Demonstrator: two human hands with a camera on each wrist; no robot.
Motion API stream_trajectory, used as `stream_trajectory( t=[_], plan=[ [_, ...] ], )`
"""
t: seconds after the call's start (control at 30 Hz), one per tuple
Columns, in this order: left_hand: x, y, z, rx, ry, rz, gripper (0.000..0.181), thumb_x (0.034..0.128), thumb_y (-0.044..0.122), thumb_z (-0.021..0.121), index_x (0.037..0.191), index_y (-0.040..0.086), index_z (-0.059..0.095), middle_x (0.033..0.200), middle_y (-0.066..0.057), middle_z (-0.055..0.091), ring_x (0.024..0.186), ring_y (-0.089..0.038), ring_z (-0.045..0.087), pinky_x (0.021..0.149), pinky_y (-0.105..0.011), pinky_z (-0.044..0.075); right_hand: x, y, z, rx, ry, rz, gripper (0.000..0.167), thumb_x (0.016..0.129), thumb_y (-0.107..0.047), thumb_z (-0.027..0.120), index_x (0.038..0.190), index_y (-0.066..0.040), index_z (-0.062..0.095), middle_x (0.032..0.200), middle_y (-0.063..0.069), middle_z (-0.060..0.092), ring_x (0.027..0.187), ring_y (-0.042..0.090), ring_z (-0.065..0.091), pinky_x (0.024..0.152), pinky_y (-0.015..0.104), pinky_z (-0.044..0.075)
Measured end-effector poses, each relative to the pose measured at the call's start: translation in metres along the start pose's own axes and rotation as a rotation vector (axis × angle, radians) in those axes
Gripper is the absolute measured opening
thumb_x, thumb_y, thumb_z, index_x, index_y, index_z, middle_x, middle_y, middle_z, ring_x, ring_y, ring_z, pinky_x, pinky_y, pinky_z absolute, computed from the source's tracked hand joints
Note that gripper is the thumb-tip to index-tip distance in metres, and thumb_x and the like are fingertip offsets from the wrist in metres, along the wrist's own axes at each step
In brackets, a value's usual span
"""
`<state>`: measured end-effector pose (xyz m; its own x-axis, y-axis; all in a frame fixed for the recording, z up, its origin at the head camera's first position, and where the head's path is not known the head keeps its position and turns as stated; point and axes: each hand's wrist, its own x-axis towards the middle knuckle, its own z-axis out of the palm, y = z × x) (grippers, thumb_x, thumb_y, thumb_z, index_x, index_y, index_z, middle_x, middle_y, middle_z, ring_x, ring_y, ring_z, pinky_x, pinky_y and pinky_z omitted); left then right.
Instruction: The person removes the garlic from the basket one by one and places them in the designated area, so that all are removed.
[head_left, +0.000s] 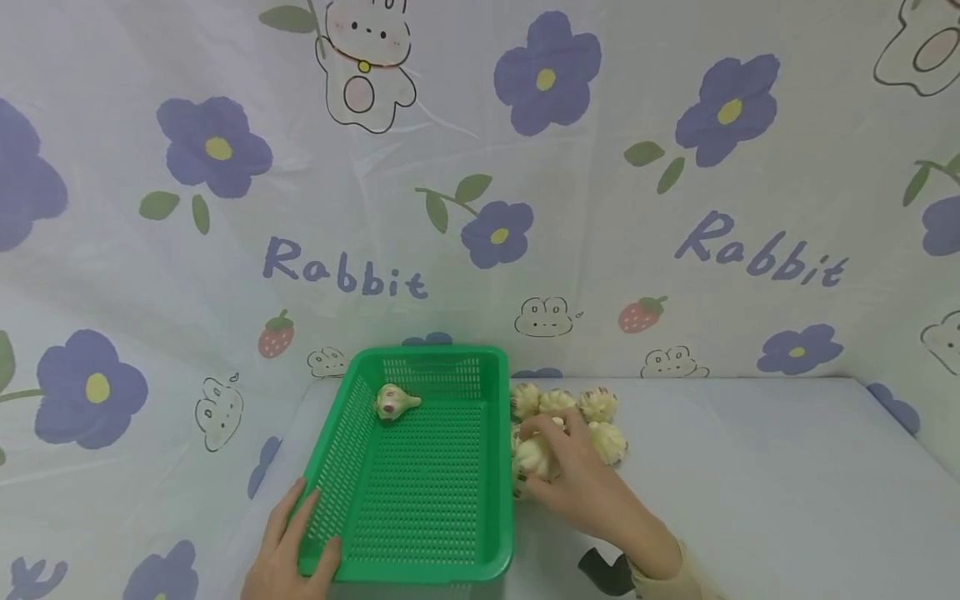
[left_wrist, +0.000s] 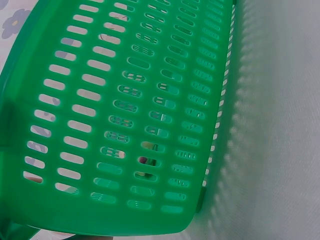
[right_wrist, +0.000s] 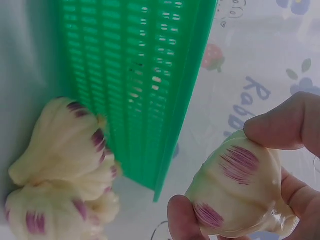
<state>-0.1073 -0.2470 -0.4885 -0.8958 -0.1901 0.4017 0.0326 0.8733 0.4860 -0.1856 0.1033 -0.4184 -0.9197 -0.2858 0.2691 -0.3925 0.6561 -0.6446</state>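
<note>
A green plastic basket [head_left: 420, 500] stands on the table, and one garlic bulb [head_left: 392, 402] lies inside near its far left corner. My left hand [head_left: 288, 550] rests on the basket's near left corner, fingers over the rim. Just right of the basket, my right hand [head_left: 581, 479] holds a garlic bulb [right_wrist: 240, 185] between thumb and fingers. That bulb is pale with purple streaks. Several more garlic bulbs [head_left: 598, 406] sit in a group around and beyond this hand; some [right_wrist: 60, 145] show beside the basket wall in the right wrist view. The hand partly hides the group.
The white table surface [head_left: 750, 483] stretches to the right of the garlic. Behind it hangs a white cloth [head_left: 600, 192] printed with flowers and rabbits. A black strap [head_left: 603, 572] shows at the right wrist. The perforated basket wall [left_wrist: 115, 115] fills most of the left wrist view.
</note>
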Motion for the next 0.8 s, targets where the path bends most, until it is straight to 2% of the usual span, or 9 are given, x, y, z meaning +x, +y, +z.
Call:
stream_trajectory(
  t=[0.1,0.23,0.43,0.6,0.8],
  plan=[
    [0.0,-0.001,0.001,-0.002,0.006,0.006,0.061,0.0937,0.025,0.072,0.15,0.011,0.055,0.16,-0.005,0.045,0.132,-0.038,0.059,0.086,-0.055,0.061,-0.005,0.007,-0.004,-0.005,0.001,0.029,0.047,0.078,-0.004,0.075,0.118,-0.023,0.061,0.123,0.013,0.047,0.096,0.022,0.051,0.069,0.029,0.047],
    [0.0,-0.002,0.001,-0.009,0.015,0.017,0.061,0.0932,0.024,0.072,0.15,0.01,0.055,0.16,-0.005,0.045,0.132,-0.037,0.058,0.086,-0.055,0.061,-0.012,0.017,-0.008,-0.03,0.019,0.043,0.045,0.079,-0.005,0.076,0.117,-0.024,0.062,0.127,0.014,0.048,0.102,0.026,0.05,0.074,0.033,0.047],
    [0.0,-0.004,0.002,-0.003,-0.004,0.027,0.061,0.0936,0.024,0.073,0.15,0.008,0.054,0.16,-0.007,0.043,0.134,-0.038,0.056,0.088,-0.058,0.06,-0.022,0.031,-0.013,-0.062,0.037,0.068,0.045,0.079,-0.005,0.077,0.117,-0.025,0.062,0.125,0.013,0.048,0.106,0.028,0.049,0.077,0.037,0.048],
    [0.0,-0.005,0.002,-0.005,0.006,0.032,0.061,0.0931,0.024,0.073,0.15,0.008,0.055,0.159,-0.007,0.044,0.135,-0.038,0.055,0.089,-0.057,0.06,-0.026,0.039,-0.018,-0.057,0.04,0.085,0.047,0.08,-0.004,0.078,0.12,-0.022,0.062,0.122,0.016,0.048,0.1,0.025,0.049,0.073,0.032,0.046],
    [-0.001,-0.006,0.003,-0.008,0.018,0.039,0.061,0.0926,0.023,0.074,0.149,0.009,0.056,0.159,-0.006,0.044,0.136,-0.036,0.055,0.089,-0.056,0.06,-0.029,0.05,-0.028,-0.07,0.076,0.084,0.047,0.079,-0.003,0.077,0.121,-0.017,0.062,0.127,0.024,0.048,0.108,0.034,0.053,0.077,0.04,0.053]
  ],
)
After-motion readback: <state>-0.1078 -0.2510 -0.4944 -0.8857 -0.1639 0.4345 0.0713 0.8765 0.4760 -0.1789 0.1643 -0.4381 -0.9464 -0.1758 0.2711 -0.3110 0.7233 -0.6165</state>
